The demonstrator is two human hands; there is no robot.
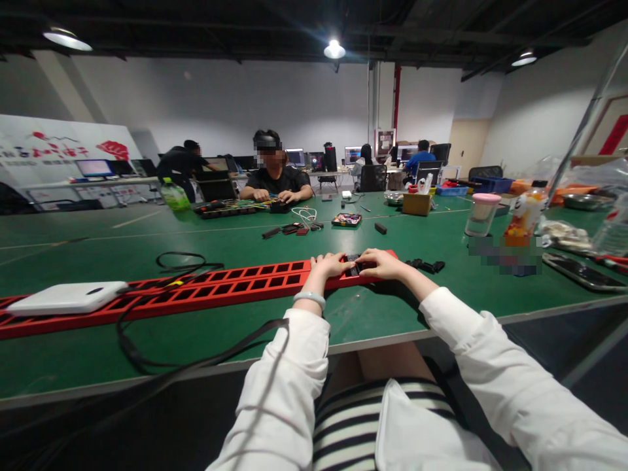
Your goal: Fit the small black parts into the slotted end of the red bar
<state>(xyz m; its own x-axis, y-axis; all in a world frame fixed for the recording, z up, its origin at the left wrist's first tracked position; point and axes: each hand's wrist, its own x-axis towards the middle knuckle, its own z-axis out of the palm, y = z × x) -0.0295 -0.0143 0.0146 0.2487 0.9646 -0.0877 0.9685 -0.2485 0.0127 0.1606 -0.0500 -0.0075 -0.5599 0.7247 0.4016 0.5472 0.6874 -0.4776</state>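
Note:
A long red rack [275, 282] with two rows of rectangular slots lies along the green table. My left hand [328, 265] rests over its right end, fingertips closed against a small black block [352, 264]. From the other side, the bent fingers of my right hand [383, 264] press on the same block. The block sits at the rack's slots; its lower part is hidden, and how deep it sits I cannot tell. Just right of my right hand lie several loose black blocks [428, 265] on the table.
A white power bank [69, 297] with a black cable [128, 340] lies on the rack's left part. Farther back are small dark parts [293, 229], a flat box [347, 220] and a person [275, 173] handling wires. A pink-lidded cup [481, 216], orange bottle [524, 212] and phone [583, 272] stand right.

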